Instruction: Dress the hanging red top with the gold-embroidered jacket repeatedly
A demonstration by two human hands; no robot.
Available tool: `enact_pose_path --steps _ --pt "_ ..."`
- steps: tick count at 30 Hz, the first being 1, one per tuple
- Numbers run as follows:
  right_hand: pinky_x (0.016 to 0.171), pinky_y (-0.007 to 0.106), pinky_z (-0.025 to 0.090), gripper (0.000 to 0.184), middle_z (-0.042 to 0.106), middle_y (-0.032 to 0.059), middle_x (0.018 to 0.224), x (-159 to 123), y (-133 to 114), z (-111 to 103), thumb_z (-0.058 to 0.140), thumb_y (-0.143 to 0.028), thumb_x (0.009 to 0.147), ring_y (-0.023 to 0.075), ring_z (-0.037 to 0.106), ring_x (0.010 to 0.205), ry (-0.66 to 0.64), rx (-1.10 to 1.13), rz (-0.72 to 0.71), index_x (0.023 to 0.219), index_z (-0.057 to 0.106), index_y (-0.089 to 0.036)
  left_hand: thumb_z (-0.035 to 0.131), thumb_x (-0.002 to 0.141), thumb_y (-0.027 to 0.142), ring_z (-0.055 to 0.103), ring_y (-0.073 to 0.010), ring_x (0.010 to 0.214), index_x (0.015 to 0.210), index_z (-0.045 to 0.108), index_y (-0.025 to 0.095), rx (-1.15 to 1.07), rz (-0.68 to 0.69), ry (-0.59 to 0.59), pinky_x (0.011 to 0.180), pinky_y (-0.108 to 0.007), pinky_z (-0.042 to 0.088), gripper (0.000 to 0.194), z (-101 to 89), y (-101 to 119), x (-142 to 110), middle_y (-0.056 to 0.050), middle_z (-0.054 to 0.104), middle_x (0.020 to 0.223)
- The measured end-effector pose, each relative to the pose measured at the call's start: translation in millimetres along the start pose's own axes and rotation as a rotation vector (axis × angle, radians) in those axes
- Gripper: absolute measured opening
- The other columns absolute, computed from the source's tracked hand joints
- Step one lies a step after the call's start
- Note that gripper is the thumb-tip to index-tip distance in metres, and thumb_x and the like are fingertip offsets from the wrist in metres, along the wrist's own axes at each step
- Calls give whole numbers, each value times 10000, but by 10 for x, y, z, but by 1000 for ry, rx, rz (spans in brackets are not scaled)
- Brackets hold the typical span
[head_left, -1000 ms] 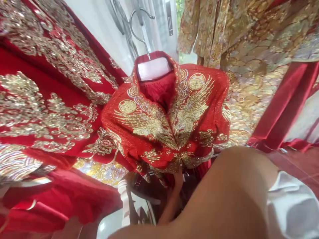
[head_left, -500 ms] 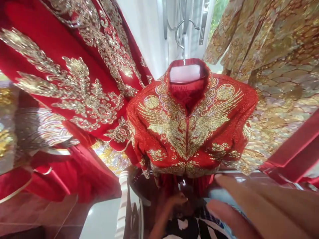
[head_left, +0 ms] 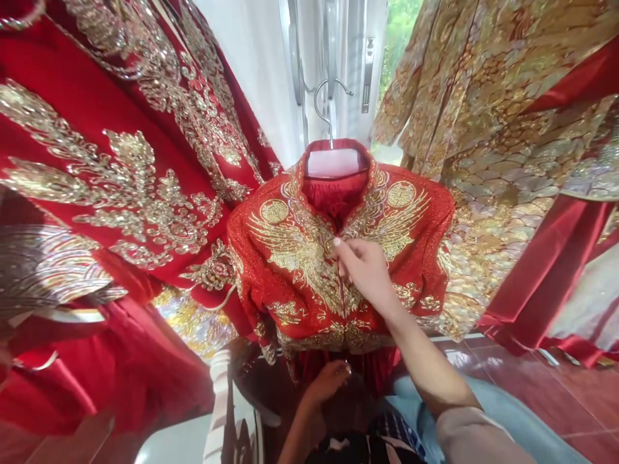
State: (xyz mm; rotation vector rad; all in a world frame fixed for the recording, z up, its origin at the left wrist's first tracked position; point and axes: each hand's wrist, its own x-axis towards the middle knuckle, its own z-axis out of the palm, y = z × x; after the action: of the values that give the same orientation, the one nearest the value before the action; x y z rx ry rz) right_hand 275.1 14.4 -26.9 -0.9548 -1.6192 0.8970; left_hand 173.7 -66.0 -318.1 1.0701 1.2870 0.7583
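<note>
A red short-sleeved jacket (head_left: 309, 283) with gold embroidery and a stand collar hangs on a hanger (head_left: 331, 122) with a metal hook. My right hand (head_left: 363, 265) reaches across its right side, thumb and fingertips pinched at the front opening just below the collar. Whether a zip pull is between the fingertips cannot be made out. Below the hem is my left hand (head_left: 329, 381), fingers curled together, with a small glint at the tips. What it holds, if anything, is too small to name. Red cloth (head_left: 309, 364) hangs behind it.
A red gown (head_left: 111, 187) with silver-gold beading hangs at the left. On the right hangs a gold scale-patterned garment (head_left: 503, 187), with red satin (head_left: 527, 290) below. A white chair (head_left: 220, 412) stands at the lower left, over reddish floor tiles (head_left: 580, 399).
My right hand has come from the blurred lower right onto the jacket's front and pinches there. The view has shifted, so the jacket sits further left and lower. My left hand stays below the hem.
</note>
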Motion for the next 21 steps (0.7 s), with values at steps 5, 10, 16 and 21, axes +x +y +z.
enact_pose_path --steps 5,10,16,21 --pt "424 194 240 312 417 -54 409 50 379 211 544 -349 800 46 300 373 93 392 112 549 547 -163 658 634 621 563 -149 655 807 627 161 -57 -35 -41 665 -290 440 492 -37 -55 -75 -43 636 763" --pt "471 218 285 332 387 -41 387 -741 1214 270 559 -348 722 64 324 399 61 245 404 450 479 -174 619 657 628 560 -152 653 777 622 148 -51 8 34 663 -281 444 494 -128 59 -185 -52 627 748" --pt "416 240 264 353 425 10 382 -1803 2122 177 410 -305 773 106 356 349 -172 -111 761 446 465 -184 551 781 514 564 -152 580 739 631 149 49 349 399 579 -265 460 376 -461 812 -497 -49 643 685" --pt "590 308 414 327 558 90 546 -1499 1701 -468 444 -282 815 190 543 545 -8 -514 636 523 540 -170 624 801 320 613 -214 864 886 670 195 563 1028 1178 854 -384 466 158 -938 1731 -725 -67 676 882"
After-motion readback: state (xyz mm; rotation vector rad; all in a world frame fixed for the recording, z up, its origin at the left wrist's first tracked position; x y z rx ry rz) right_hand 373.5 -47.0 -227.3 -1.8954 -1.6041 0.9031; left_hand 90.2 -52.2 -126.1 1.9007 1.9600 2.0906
